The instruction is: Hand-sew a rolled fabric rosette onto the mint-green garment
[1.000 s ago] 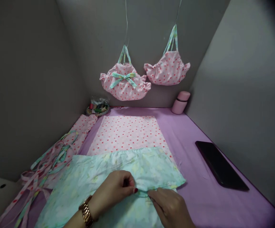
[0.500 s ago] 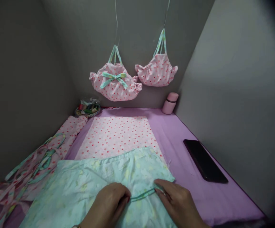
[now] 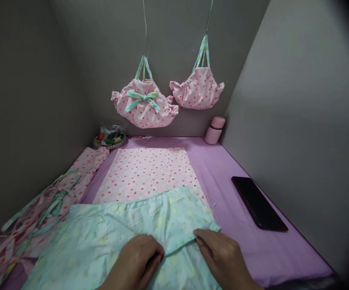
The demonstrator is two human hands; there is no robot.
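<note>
The left hand pinches an edge of the mint-green floral fabric, the right hand gripping farther along; that fabric spreads across the purple cloth-covered table, overlapping pink red-dotted fabric, a black rectangular phone apart rightward.

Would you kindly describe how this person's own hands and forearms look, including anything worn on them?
The left hand and right hand are ungloved, and no sleeve shows on either forearm. Red polish appears on a left-hand nail.
</note>
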